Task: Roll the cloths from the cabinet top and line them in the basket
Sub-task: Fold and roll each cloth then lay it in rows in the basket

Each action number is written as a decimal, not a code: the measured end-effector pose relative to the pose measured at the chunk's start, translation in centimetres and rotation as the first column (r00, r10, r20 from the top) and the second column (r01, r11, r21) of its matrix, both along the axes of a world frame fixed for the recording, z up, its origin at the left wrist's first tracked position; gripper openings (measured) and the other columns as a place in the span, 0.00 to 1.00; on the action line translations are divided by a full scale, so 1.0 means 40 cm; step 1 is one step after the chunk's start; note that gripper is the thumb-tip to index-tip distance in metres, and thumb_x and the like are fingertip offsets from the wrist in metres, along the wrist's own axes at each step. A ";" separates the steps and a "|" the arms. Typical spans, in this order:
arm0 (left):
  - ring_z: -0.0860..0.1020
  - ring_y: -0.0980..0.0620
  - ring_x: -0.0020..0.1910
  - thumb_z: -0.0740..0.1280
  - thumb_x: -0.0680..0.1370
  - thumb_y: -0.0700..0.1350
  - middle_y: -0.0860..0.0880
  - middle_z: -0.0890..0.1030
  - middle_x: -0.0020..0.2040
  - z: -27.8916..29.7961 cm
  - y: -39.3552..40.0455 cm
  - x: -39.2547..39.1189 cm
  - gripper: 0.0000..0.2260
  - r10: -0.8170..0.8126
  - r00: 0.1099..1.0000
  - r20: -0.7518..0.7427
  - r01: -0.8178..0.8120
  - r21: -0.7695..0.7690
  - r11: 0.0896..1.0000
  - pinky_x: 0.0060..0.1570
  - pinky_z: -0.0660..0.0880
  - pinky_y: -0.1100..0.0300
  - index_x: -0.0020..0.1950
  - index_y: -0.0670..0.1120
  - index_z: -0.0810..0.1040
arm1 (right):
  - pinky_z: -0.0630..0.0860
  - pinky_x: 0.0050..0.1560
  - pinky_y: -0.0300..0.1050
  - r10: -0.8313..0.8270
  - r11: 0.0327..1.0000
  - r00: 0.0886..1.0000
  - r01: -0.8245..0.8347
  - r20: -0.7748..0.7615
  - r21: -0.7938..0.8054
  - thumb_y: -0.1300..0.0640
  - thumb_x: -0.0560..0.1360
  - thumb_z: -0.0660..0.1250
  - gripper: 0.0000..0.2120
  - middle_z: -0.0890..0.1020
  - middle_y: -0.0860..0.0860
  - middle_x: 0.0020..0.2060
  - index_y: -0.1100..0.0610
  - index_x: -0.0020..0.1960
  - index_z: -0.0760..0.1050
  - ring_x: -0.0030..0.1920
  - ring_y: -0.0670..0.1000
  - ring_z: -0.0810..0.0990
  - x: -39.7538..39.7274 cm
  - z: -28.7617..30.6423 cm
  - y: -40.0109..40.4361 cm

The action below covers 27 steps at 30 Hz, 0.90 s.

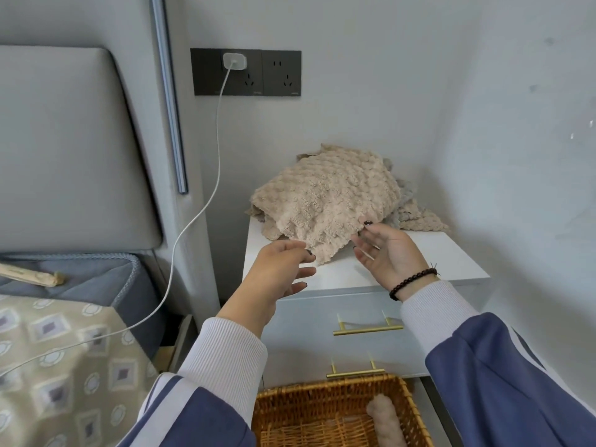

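Both hands have the near edge of the top cloth (325, 201): right hand (392, 253) pinches its near right corner between thumb and fingertips, palm turned up, other fingers loosely spread; left hand (279, 269) pinches the near left corner with thumb and forefinger, the rest of the fingers relaxed. Light grips, neither deep into the fabric. Cloth is beige, knobbly, draped over a pile (409, 211) of more cloths at the back of the cabinet top (429, 253), against the wall; a greyish one shows underneath at the right. Bare white top lies in front of the pile, likely the rolling space. Down below, the basket (329, 390) sits in front of the drawers with one rolled cloth (385, 417) already lying along its right side, so the job looks barely started. Risks from here: pulling the top cloth forward could drag the ones under it, since the textured fabric probably clings, and the pile's left edge already hangs off the cabinet side, so some could slide to the floor. Fingertip pinches may slip if the cloth snags. Free surface looks smaller than the spread cloth, so a roll could come out loose or skewed and unwind when dropped in. Charger cable (193, 221) hangs from the wall socket (280, 72) just left of the cabinet toward the bed (64, 366); a swung left elbow or sleeve could catch it.
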<state>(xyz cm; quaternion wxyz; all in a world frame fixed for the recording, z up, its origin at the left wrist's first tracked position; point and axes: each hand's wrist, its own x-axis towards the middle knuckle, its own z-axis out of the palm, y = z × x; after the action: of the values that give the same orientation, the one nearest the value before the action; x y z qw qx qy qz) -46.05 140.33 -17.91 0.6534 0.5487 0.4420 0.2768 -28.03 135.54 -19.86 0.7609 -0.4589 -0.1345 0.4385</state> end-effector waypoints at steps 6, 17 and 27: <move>0.83 0.51 0.50 0.65 0.78 0.41 0.48 0.82 0.53 -0.006 -0.028 -0.005 0.11 -0.016 0.998 -0.068 0.017 0.020 1.000 0.51 0.80 0.55 0.60 0.48 0.75 | 0.74 0.42 0.41 0.038 0.994 0.991 -0.051 0.128 0.101 0.67 0.75 0.63 0.10 0.80 0.52 0.42 0.60 0.52 0.80 0.43 0.48 0.79 -0.038 0.064 -0.083; 0.80 0.43 0.54 0.56 0.81 0.61 0.40 0.80 0.55 -0.058 -0.086 0.011 0.24 -0.078 0.997 -0.030 0.068 -0.249 0.966 0.52 0.78 0.46 0.65 0.43 0.69 | 0.73 0.44 0.44 0.160 0.982 0.960 -0.177 0.232 0.057 0.70 0.74 0.62 0.12 0.84 0.53 0.42 0.60 0.44 0.83 0.45 0.52 0.80 -0.097 0.093 -0.268; 0.82 0.45 0.52 0.66 0.78 0.46 0.44 0.84 0.53 -0.062 -0.076 0.038 0.13 0.084 0.960 0.267 -0.018 -0.240 0.971 0.49 0.79 0.49 0.59 0.43 0.79 | 0.77 0.43 0.40 0.583 0.793 0.742 -0.430 0.331 -0.433 0.63 0.77 0.65 0.07 0.83 0.55 0.42 0.58 0.48 0.83 0.41 0.50 0.82 -0.107 0.030 -0.376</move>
<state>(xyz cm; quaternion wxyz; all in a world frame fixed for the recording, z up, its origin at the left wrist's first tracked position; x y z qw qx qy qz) -44.53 137.29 -20.38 0.7614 0.4120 0.3906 0.3129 -32.32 120.50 -18.66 0.4704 -0.6121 -0.3523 0.5291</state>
